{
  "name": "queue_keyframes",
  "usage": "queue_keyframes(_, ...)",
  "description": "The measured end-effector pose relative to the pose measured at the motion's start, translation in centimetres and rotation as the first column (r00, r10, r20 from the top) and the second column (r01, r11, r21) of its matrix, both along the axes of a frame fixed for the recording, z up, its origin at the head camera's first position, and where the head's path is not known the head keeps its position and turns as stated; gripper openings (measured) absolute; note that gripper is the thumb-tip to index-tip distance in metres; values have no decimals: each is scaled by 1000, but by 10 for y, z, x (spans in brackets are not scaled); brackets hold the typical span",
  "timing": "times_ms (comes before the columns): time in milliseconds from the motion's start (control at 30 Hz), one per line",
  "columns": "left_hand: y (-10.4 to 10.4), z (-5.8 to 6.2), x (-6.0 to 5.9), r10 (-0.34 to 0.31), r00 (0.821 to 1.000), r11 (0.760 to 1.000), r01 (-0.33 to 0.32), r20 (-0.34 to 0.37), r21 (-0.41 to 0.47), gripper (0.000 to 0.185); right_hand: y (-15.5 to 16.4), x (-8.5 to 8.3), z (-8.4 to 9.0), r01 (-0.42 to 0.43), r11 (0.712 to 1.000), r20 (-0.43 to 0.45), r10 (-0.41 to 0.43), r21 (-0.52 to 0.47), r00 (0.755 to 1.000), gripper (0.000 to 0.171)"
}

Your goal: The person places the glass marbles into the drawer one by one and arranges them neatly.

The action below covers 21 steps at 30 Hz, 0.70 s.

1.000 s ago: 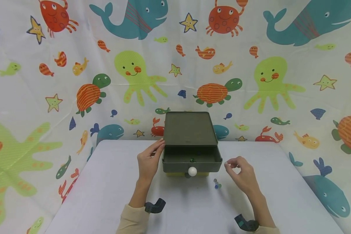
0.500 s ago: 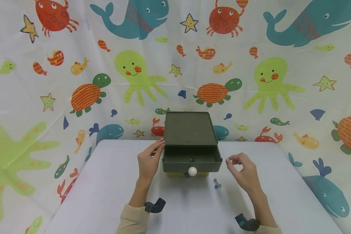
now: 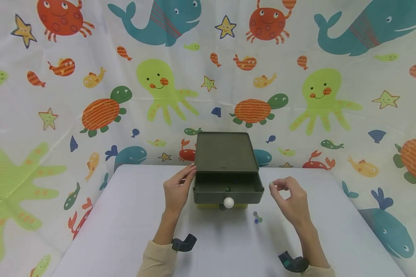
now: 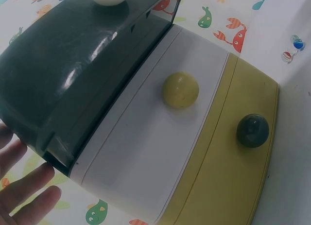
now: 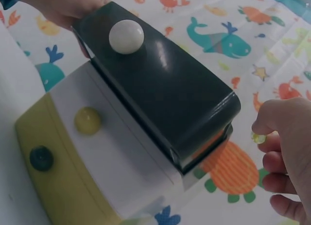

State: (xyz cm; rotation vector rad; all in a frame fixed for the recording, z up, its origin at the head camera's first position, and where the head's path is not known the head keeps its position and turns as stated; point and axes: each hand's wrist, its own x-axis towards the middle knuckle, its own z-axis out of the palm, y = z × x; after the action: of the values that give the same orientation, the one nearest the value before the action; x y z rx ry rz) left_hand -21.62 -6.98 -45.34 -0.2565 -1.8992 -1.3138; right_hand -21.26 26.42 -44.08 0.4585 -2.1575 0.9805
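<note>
A small drawer cabinet stands mid-table with its dark green top drawer pulled out; the drawer has a white knob and holds a green marble. My left hand rests with straight fingers against the cabinet's left side. My right hand hovers just right of the open drawer and pinches a small yellowish marble between thumb and forefinger. Below the dark drawer are a white drawer with a yellow knob and a yellow drawer with a dark knob, both pushed in.
Two or three loose marbles lie on the white table in front of the cabinet's right corner. A sea-animal patterned curtain closes in the back and sides.
My right hand has risen a little and drifted toward the far side, level with the open drawer's right rim. The left hand and the drawer have stayed put.
</note>
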Motion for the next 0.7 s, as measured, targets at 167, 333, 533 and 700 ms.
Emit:
queue_keyframes(167, 1, 1, 1, 0, 1000, 1000, 0, 10, -2, 22, -3, 1, 5, 0, 1000, -8, 0, -8, 1000, 14)
queue_keyframes(333, 1, 2, 2, -1, 1000, 1000, 1, 16, 0, 22, -7, 2, 11, -10, 1000, -19, 10, -1, 1000, 14)
queue_keyframes(533, 1, 2, 1, 2, 1000, 1000, -2, 10, 3, 22, -14, 3, 18, -54, 998, -47, 55, 20, 997, 16)
queue_keyframes(700, 1, 1, 0, 7, 1000, 1000, -7, 10, -1, 22, -20, 4, 21, -95, 995, -63, 97, 35, 993, 16)
